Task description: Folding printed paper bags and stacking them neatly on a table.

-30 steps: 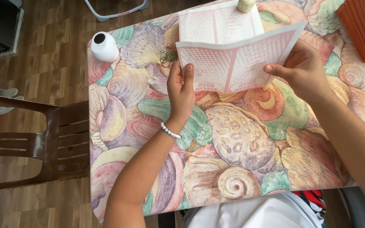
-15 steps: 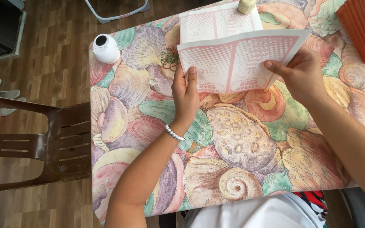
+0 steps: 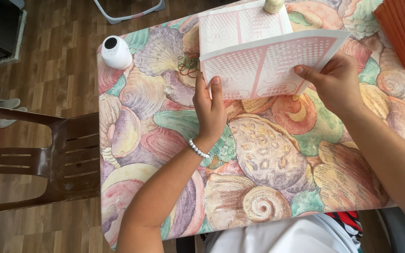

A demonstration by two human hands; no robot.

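- Paper sheet (image 3: 270, 65), pink-printed, held just above the shell-patterned table (image 3: 268, 154), near its far edge.
- Left hand (image 3: 209, 110) pinches its lower left corner; right hand (image 3: 333, 82) grips the right edge.
- Likely light, floppy, easily creased; edges suit holding best.

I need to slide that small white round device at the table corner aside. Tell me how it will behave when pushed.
The white round device looks small and smooth-shelled, so it probably slides easily on the glossy shell-patterned tablecloth. Its rounded body may tip or roll if pushed high. It sits close to the table corner, so a firm shove could send it off.
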